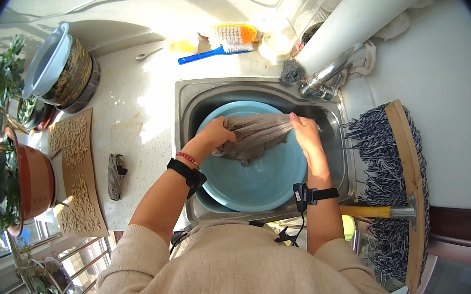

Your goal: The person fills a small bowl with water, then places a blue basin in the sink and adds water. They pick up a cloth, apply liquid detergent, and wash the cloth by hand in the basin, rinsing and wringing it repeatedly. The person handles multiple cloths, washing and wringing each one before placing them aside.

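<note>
A wet-looking greyish-brown cloth (pixel 260 133) is stretched between my two hands over a light blue plastic basin (pixel 264 203). My left hand (pixel 215 132) grips its left end. At the right end, my right hand (pixel 305 133) holds the gathered fabric, thumb on top. A loose fold of the cloth hangs from the middle toward the basin's bottom. The basin sits inside a stainless steel sink (pixel 337 134). Whether there is water in the basin is hard to tell.
A wide string mop (pixel 408 170) stands right of the sink, near the faucet (pixel 320 86). Behind lie a blue-handled brush (pixel 202 55) and a steel wool scourer (pixel 292 71). Leftward are a rolled grey cloth (pixel 115 177), cardboard (pixel 81 166) with seeds, and potted plants (pixel 34 180).
</note>
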